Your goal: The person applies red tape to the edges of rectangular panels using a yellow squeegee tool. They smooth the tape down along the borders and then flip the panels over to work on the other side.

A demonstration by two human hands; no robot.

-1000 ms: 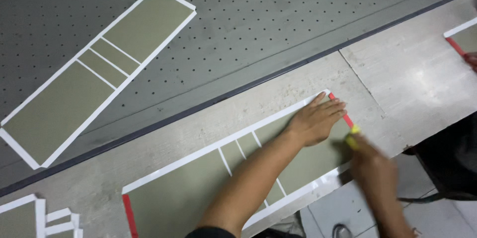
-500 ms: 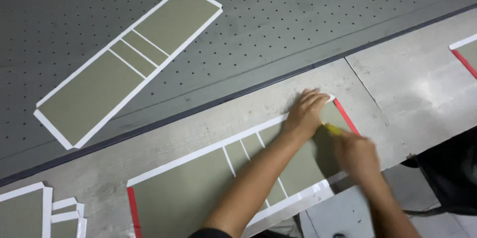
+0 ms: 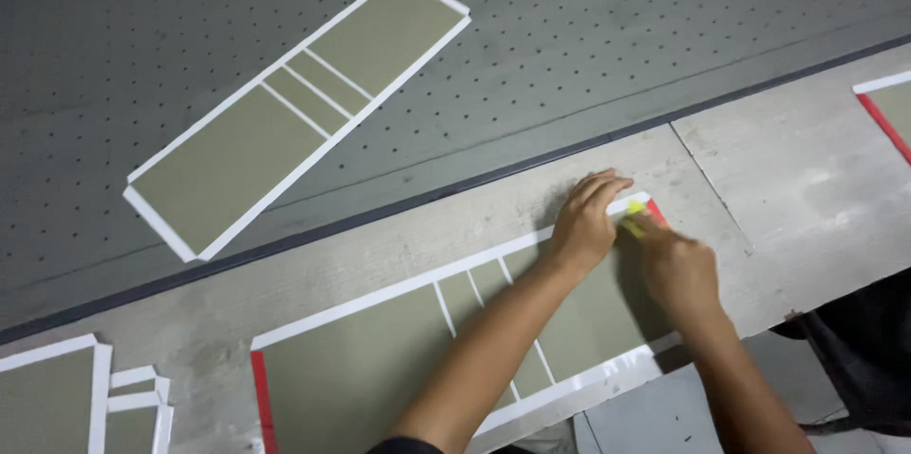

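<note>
Both hands are now sitting closer together than a second ago, the right hand (image 3: 676,269) having slid in along the far corner of the olive-green panel (image 3: 380,369) toward the left hand (image 3: 584,222), and the view has drifted so that the whole scene is lying lower and further right.

That panel is lying flat on the pale wooden bench (image 3: 807,188), near its front edge, with white strips bordering it, red tape (image 3: 262,402) running along its near-left end and a little red showing at the far corner. Left fingers are pressing down flat on that corner, lying close together. Right fingers are curling shut around a small yellow tool (image 3: 635,210), whose tip is touching the corner edge just beside the left fingertips.

Judging by this, work on the far corner is under way and not finished; the rest of the panel's border is looking already taped.

Further out, a second green panel (image 3: 294,112) with white borders is lying well apart on the dark perforated table (image 3: 617,27) beyond the bench. Smaller white-edged green pieces (image 3: 76,402) are stacking at the lower left, and another red-edged panel (image 3: 887,108) is peeking in at the right edge.
</note>
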